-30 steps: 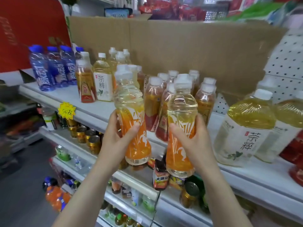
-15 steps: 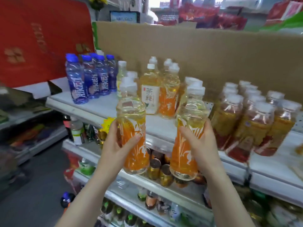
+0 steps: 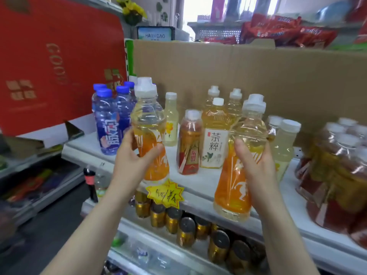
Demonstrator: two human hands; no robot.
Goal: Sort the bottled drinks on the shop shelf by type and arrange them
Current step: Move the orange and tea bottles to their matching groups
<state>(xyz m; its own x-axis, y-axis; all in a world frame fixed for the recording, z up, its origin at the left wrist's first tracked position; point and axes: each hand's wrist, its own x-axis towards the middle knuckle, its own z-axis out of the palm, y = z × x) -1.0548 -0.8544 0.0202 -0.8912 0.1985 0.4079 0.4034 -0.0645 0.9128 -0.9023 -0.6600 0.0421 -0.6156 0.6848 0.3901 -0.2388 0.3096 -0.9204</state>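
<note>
so that matching drinks land together, the left hand (image 3: 132,155) and right hand (image 3: 256,161) each clasp an orange-labelled bottle (image 3: 151,139) above the shelf (image 3: 198,183).

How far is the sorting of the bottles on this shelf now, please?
Partly done. The blue bottles stand grouped at the shelf's left end, and the red-labelled bottles are clustered at the right. In hand: the left hand and right hand each hold an orange-labelled bottle. Left: the middle still mixes tea bottle, a red-labelled one and pale bottles.
</note>
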